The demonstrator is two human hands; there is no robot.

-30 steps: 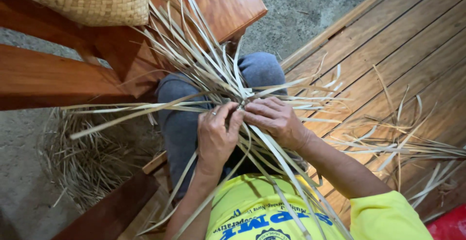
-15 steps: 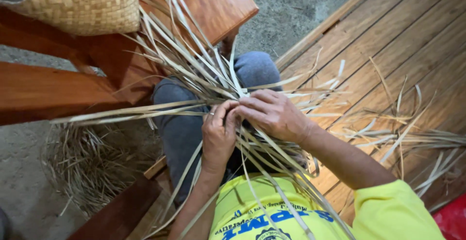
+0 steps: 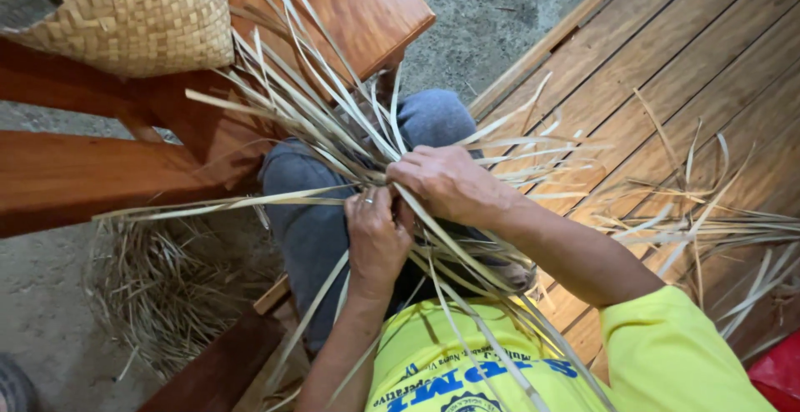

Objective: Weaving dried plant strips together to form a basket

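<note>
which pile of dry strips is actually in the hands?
The bundle on the lap, gripped by the left hand and right hand. The floor heap and deck strips lie untouched.

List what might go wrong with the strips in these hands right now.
The left hand and right hand pinch the dried leaf strips only where they cross, so the grip may slip and the crossing loosen. Long free ends fan toward the woven basket and wooden bench and could snag or kink.

Woven basket (image 3: 137, 16) on the bench (image 3: 75, 179) at left, loose strips (image 3: 717, 220) on floorboards (image 3: 667, 62) at right.
</note>
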